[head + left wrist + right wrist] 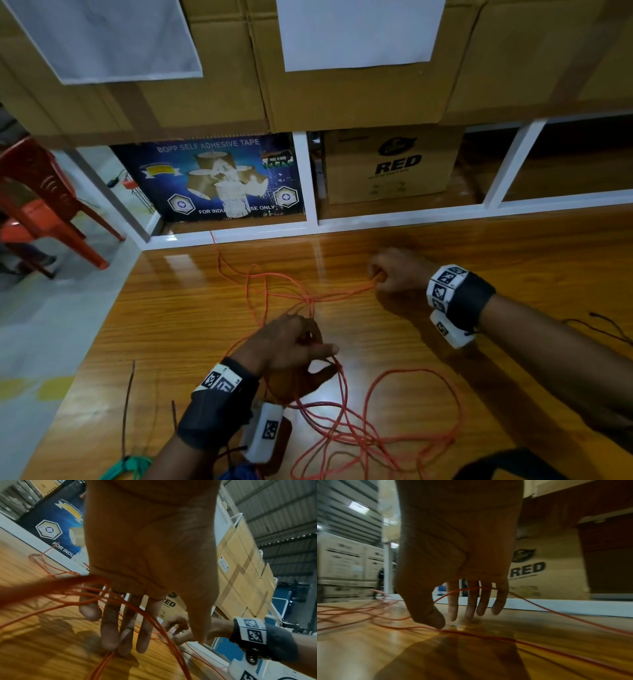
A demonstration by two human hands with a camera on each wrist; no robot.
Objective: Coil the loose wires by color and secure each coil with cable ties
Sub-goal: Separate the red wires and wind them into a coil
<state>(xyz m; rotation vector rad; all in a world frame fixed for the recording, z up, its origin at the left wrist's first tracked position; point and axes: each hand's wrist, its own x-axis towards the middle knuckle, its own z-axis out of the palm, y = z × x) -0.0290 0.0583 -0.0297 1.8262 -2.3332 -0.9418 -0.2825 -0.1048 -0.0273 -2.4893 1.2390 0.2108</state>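
Wooden table (445, 246), near its left edge: both hands' grips hold orange wire (404, 428).

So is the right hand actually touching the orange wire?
Touching. In the right wrist view the orange wire drapes across the right hand's fingers.
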